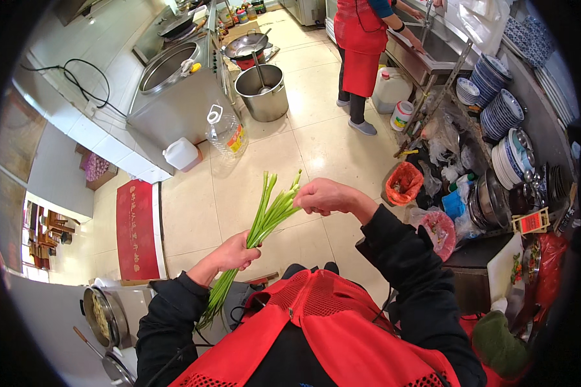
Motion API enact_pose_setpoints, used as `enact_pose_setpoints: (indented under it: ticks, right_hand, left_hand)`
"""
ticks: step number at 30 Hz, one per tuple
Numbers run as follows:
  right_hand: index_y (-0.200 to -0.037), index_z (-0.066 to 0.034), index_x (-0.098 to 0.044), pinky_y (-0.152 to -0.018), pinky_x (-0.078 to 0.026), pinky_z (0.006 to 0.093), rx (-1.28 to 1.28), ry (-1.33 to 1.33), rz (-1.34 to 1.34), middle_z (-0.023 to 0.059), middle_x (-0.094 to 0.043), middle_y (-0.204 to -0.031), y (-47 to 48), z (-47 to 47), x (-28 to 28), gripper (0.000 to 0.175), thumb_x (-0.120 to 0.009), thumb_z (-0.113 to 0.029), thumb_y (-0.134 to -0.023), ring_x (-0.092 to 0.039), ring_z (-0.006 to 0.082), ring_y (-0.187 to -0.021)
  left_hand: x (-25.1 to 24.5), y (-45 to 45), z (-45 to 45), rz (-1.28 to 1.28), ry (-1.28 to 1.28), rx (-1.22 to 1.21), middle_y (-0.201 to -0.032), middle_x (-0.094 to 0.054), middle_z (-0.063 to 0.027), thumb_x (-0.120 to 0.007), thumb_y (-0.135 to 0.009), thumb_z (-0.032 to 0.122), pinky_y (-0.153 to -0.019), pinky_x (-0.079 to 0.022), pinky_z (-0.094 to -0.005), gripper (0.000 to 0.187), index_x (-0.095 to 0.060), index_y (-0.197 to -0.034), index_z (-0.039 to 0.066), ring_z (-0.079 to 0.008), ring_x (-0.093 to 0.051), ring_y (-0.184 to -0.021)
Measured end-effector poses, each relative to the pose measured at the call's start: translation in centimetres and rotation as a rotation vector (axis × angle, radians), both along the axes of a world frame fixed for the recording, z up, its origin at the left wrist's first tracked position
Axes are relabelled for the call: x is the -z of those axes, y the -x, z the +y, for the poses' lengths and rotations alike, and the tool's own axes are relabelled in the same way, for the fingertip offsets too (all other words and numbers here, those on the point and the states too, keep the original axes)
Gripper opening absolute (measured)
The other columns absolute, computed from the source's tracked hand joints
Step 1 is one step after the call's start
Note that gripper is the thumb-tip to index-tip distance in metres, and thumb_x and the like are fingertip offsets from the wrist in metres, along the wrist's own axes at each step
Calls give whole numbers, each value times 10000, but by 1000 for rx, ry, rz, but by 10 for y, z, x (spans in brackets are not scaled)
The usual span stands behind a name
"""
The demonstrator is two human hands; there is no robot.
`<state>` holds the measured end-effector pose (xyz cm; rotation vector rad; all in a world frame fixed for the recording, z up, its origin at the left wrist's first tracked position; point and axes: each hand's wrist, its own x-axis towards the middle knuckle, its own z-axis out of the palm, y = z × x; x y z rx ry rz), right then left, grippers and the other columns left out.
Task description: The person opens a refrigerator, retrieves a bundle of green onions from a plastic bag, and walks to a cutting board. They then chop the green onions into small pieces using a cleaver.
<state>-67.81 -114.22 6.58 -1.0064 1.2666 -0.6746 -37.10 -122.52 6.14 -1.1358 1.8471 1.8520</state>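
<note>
My left hand point(237, 251) is closed around the middle of a bundle of long green stalks point(271, 208), whose vegetable type I cannot tell. The pale cut ends fan out up and to the right, while the thin green ends hang down beside my left sleeve. My right hand point(322, 196) is at the right edge of the pale ends, its fingers curled against the outermost stalks. Whether it pinches one of them is hidden by the fingers.
A steel stockpot point(261, 104) and a clear plastic jug point(226, 135) stand on the tiled floor ahead. At right are a red-lined bin point(403, 185), a pink basket point(438, 232) and stacked plates point(501, 113). A co-worker in a red apron point(360, 48) stands at the sink point(440, 46).
</note>
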Motion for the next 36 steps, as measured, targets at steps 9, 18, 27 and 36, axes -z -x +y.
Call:
enact_pose_setpoints:
  ticks: [9,18,27,36]
  right_hand:
    - [-959,-1,-686,-571,-466,390,-167,53,418,125,-639,-751,40,-100,8,390,-557,-363,-1023,-568,262,-586]
    - [-899,-37,-599,-509,-404,295,835,327,50,64,-594,-703,91,-190,15,192,-571,-189,-1014,-542,127,-611]
    - [-1169,-14,-687,-561,-456,299,539,257,40,79,-672,-845,175,-253,12,267,-594,-176,-978,-586,136,-656]
    - [-945,-57,-660,-734,-525,482,-103,399,904,173,-700,-844,247,-272,-9,259,-681,-314,-923,-684,391,-826]
  left_hand:
    - [28,59,-165,13,-43,116,-732,-531,-3,-614,-876,18,-457,-423,-282,238,-498,-1080,55,-103,-493,-506]
    - [23,120,-294,112,-242,222,-691,-474,13,-601,-883,30,-429,-380,-282,209,-482,-1048,76,-98,-441,-481]
    - [34,196,-330,47,-38,530,-692,-477,15,-618,-903,53,-431,-379,-277,212,-485,-1066,73,-93,-454,-486]
    - [23,278,-349,-27,43,586,-726,-492,17,-620,-906,58,-463,-390,-273,218,-498,-1087,71,-83,-447,-511]
